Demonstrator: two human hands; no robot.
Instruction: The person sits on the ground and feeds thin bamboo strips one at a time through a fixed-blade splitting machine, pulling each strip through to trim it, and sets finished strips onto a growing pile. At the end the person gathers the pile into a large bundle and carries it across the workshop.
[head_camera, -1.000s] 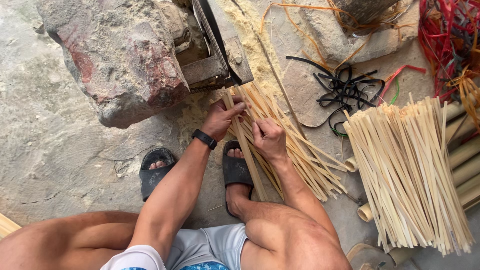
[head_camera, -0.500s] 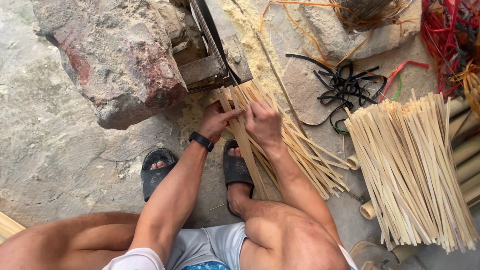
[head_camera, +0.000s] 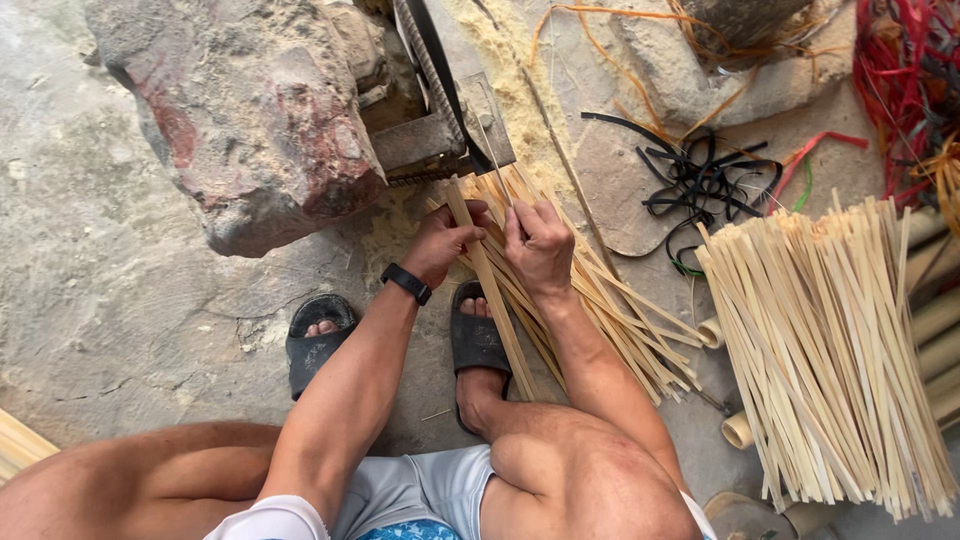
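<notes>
My left hand (head_camera: 445, 240), with a black band on its wrist, grips a flat bamboo strip (head_camera: 492, 290) near its far end. My right hand (head_camera: 538, 245) pinches the same strip just beside it. The strip's tip points at the metal blade fixture (head_camera: 450, 135) fixed against a big rock (head_camera: 250, 120). Under both hands lies a loose pile of thin bamboo strips (head_camera: 610, 315). My feet in dark sandals (head_camera: 478, 335) rest on the ground below the hands.
A thick fanned bundle of bamboo strips (head_camera: 840, 350) lies at the right over round bamboo poles (head_camera: 935, 320). Black straps (head_camera: 700, 180) and red and orange cords (head_camera: 905, 70) lie at the top right. Sawdust (head_camera: 520, 80) covers the ground by the blade.
Both hands have moved up toward the blade fixture, carrying one strip out of the pile. The strip's tip now sits close to the metal.
</notes>
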